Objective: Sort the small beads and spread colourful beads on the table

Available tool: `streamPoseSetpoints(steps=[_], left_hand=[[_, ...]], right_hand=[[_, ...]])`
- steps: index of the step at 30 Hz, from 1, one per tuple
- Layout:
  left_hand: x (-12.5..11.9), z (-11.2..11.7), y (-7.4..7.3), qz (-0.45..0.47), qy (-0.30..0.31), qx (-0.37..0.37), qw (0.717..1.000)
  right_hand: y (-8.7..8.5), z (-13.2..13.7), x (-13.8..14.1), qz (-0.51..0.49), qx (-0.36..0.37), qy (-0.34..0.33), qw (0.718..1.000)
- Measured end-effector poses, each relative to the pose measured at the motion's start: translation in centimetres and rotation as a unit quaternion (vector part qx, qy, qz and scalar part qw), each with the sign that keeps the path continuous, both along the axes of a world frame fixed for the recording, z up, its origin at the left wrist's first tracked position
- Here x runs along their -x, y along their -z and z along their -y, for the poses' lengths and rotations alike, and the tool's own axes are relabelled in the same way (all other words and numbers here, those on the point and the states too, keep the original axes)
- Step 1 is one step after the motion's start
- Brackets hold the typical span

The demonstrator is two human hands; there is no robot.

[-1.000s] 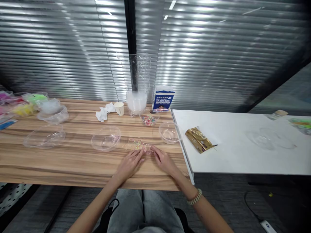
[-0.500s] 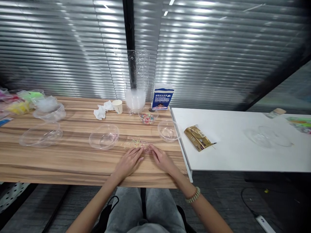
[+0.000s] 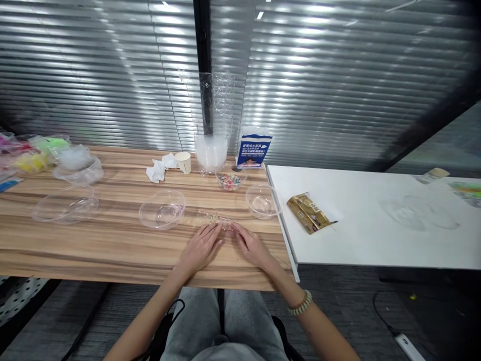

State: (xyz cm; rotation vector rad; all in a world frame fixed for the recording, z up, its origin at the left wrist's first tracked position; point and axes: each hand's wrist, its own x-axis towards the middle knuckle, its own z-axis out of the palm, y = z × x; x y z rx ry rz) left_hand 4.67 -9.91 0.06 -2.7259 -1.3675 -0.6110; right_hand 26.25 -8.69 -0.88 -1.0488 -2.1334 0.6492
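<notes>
A loose patch of small, thin coloured pieces point(image 3: 212, 218), yellow, green and pink, lies on the wooden table in front of me. My left hand point(image 3: 201, 248) rests on the table at the near side of this patch. Its fingers are stretched out and its thumb is apart. From the other side, my right hand point(image 3: 251, 245) reaches pinkish pieces with its fingertips, thumb spread away from the fingers. Neither hand visibly holds anything, though tiny bits under the fingertips are hard to make out. Left of the patch, a clear plastic bowl point(image 3: 150, 220) contains some pinkish bits.
Right of the patch stands another clear bowl point(image 3: 259, 213); behind it, a bowl of multicoloured bits point(image 3: 230, 183). Farther back are stacked clear bowls point(image 3: 211, 154), a paper cup point(image 3: 183, 163), crumpled tissue point(image 3: 156, 172) and a blue package point(image 3: 253, 151). A gold packet point(image 3: 311, 213) lies on the white table point(image 3: 349, 245).
The whole view has shifted slightly. Both hands stay beside the patch, with at most small finger movement among the pieces.
</notes>
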Motion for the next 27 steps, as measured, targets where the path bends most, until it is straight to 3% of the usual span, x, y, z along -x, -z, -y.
streamPoseSetpoints(steps=[7,11,19,27], left_hand=[[0.0,0.0,0.0,-0.010,0.018,0.017,1.000],[0.1,-0.1,0.1,-0.004,-0.006,0.016,1.000],[0.2,-0.1,0.4,0.011,-0.003,0.022,1.000],[0.3,-0.1,0.5,0.029,-0.008,0.031,0.999]], right_hand=[[0.3,0.1,0.0,-0.016,-0.001,-0.007,1.000],[0.2,-0.2,0.1,-0.016,-0.028,-0.001,0.999],[-1.3,-0.7,0.7,0.076,-0.076,-0.047,0.993],[-1.1,-0.7,0.8,0.122,-0.071,-0.051,0.989]])
